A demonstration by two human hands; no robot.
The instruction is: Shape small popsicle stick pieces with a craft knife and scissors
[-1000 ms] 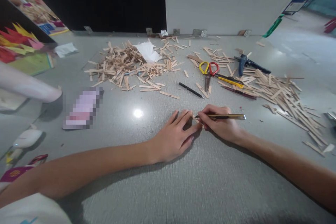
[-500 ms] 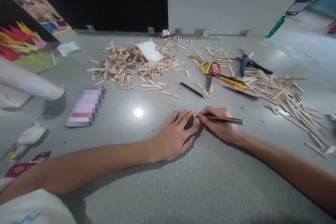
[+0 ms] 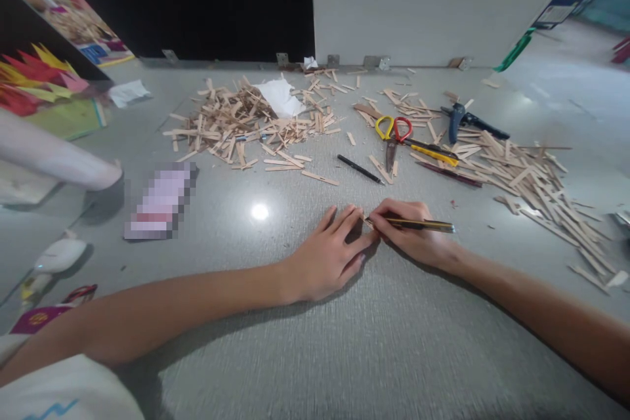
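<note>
My right hand [image 3: 411,230] is closed round a dark pencil [image 3: 440,226] with yellow stripes, its tip pointing left. The tip meets a small piece of wooden stick [image 3: 367,222], mostly covered by fingers. My left hand [image 3: 327,256] lies low on the table, fingers stretched toward the tip. Its fingertips and thumb hold that small piece from either side. Just beyond the hands is a black pen [image 3: 360,169]. Farther back lie scissors [image 3: 392,138] with one yellow and one red handle, next to a yellow and black cutter knife [image 3: 433,152].
Wooden sticks [image 3: 231,121] are heaped at back left under a white tissue [image 3: 281,97]; more sticks [image 3: 536,177] spread at right beside dark blue cutters [image 3: 457,121]. Another person's arm [image 3: 59,151] reaches in from the left, near a blurred-out phone-like object [image 3: 160,200] and a white mouse [image 3: 62,254].
Both hands stay almost where they were. The pencil's back end has shifted very slightly left, and the whole view has moved a touch.
</note>
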